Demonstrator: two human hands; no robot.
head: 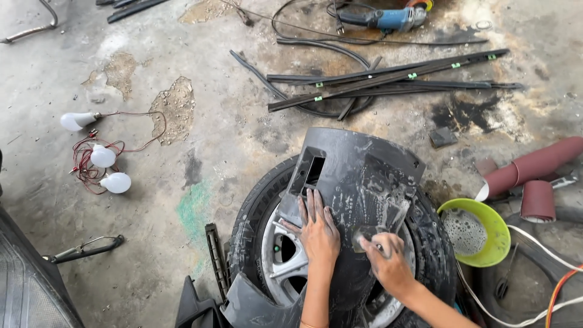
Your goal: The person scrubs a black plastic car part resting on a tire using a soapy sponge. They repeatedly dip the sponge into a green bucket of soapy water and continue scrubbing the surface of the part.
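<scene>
On a stained concrete floor [243, 140], seen from above. Far left: three white bulbs [103, 157] joined by red wire, lying loose. Near left: dark ribbed edge of some panel, and a thin black handle-like piece [85, 248] beside it.

Centre, near: a tyre on an alloy wheel [285, 261] lying flat. Across it rests a grey plastic bumper part [355, 176], wet and streaked with suds, with a rectangular cut-out at its left end.

Left hand [317, 229]: flat and open, fingers spread and pointing far, palm pressed on the bumper part just right of the cut-out. Holds nothing.

Right hand [387, 258]: just right of the left, fingers curled down onto a small grey pad [364, 235] that lies against the wet surface. Hand is soapy; the pad's material cannot be told.

Far centre to far right: a bundle of long black trim strips [388, 79] with small green tags, crossed over one another. Beyond them a blue power tool [388, 18] with its cable.

Right, near the tyre: a lime-green bowl [495, 237] holding foamy water, touching or just beside the tyre edge. Behind it, rolls of dark red abrasive paper [534, 167]. Near right corner: white and orange cables [559, 285].
</scene>
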